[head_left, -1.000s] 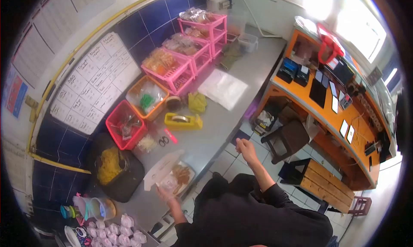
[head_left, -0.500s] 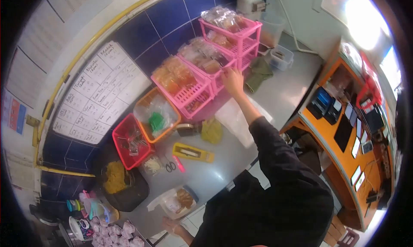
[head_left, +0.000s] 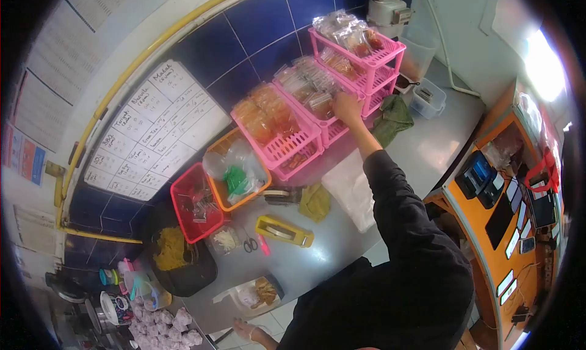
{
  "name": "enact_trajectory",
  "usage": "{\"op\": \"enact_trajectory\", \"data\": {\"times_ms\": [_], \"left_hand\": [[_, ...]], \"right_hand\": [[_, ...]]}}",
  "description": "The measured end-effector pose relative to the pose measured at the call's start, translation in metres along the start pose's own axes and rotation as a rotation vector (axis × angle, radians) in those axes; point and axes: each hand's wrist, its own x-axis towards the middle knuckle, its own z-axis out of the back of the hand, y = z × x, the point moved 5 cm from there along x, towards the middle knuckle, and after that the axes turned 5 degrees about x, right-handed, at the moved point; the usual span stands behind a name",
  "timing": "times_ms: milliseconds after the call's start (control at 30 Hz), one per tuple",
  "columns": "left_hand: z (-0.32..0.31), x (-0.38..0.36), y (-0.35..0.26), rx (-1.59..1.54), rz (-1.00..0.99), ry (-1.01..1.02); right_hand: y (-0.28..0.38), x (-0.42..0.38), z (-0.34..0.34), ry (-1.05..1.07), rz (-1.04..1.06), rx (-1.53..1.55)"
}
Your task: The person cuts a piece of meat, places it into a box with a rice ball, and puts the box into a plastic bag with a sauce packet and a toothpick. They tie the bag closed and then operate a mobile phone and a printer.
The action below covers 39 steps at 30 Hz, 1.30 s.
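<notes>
head view: right hand (head_left: 347, 109) touches pink rack (head_left: 317, 115).

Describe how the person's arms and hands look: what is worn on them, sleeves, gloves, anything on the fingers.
The right arm is covered by a long black sleeve that ends at the wrist; the right hand is bare, with no glove visible. The left hand shows only at the bottom edge and seems covered in a thin clear glove. Rings or a watch are too small to tell.
</notes>
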Motion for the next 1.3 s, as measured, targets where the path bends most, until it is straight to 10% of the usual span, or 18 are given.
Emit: {"op": "enact_trajectory", "data": {"times_ms": [933,1100,1300], "left_hand": [[0.007,0.035,0.032,-0.175,0.001,-0.031],[0.0,0.063,0.025,-0.227,0.061,0.036],[-0.03,0.1,-0.055,-0.218,-0.394,0.358]], "right_hand": [[0.015,0.016,0.084,-0.135,0.285,0.694],[0.021,-0.054,0.136,-0.36,0.399,0.752],[-0.007,-0.239,0.115,0.019,0.193,0.833]]}}
